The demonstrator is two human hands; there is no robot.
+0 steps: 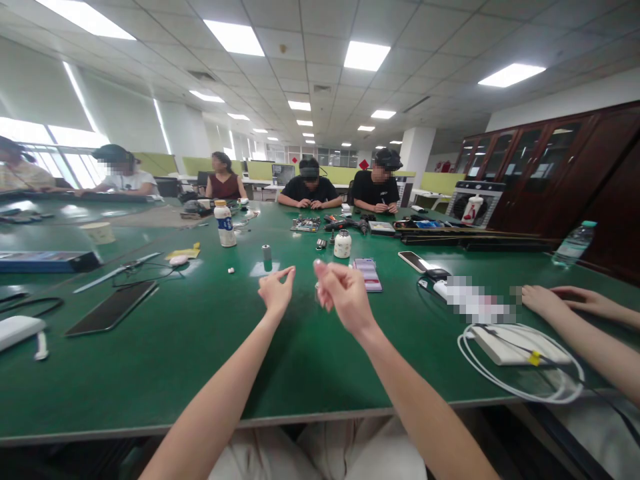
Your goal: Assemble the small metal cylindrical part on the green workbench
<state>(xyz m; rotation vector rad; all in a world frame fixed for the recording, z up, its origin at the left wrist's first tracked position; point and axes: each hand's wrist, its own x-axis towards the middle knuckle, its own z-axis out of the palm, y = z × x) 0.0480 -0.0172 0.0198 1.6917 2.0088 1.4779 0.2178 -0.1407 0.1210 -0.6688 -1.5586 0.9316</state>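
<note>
Above the green table (210, 373), my left hand (275, 292) is closed, thumb and forefinger pinched together at the tips. Whatever may be between them is too small to make out. My right hand (346, 293) is beside it, its fingers curled in. A small pale, shiny bit shows at its left side, but I cannot tell what it is. Just beyond my left hand stands a small grey cylinder (267, 253). Past my right hand are a white jar (343, 245) and a flat purple-and-white phone or packet (369, 275).
A bottle with a blue label (225, 225) stands ahead on the left, near a dark tablet (114, 308). Rightward lie a phone (414, 261), a coiled white cable (570, 393) and another person's hands (545, 300). Circuit boards (306, 224) and a drill (345, 224) lie farther back.
</note>
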